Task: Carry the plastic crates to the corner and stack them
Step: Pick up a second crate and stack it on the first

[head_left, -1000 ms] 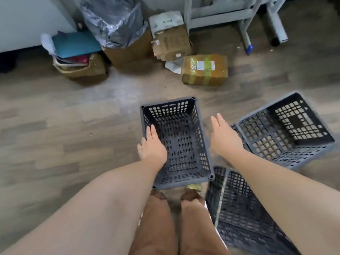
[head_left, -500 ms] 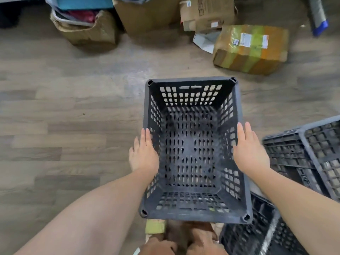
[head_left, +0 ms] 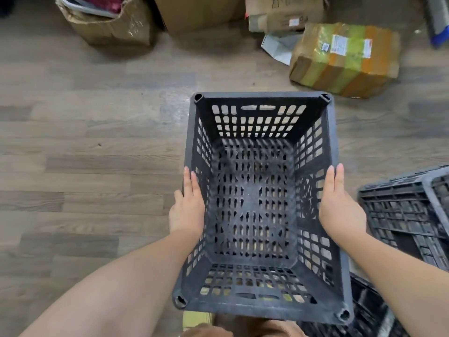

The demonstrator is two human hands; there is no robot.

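Now the dark plastic crate point(head_left: 260, 203) is clamped between the left hand point(head_left: 187, 210) and the right hand point(head_left: 340, 210), palms pressed flat on its long outer walls; a second ago the hands were only nearing it, the right one apart from it. It fills more of the view than before, open side up, above the wooden floor point(head_left: 85, 154), so the lift is judged begun. Two more crates point(head_left: 401, 215) lie beside it at right, not yet carried or stacked.

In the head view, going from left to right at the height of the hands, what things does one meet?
Left hand → crate → right hand → second crate, lying apart on the floor.
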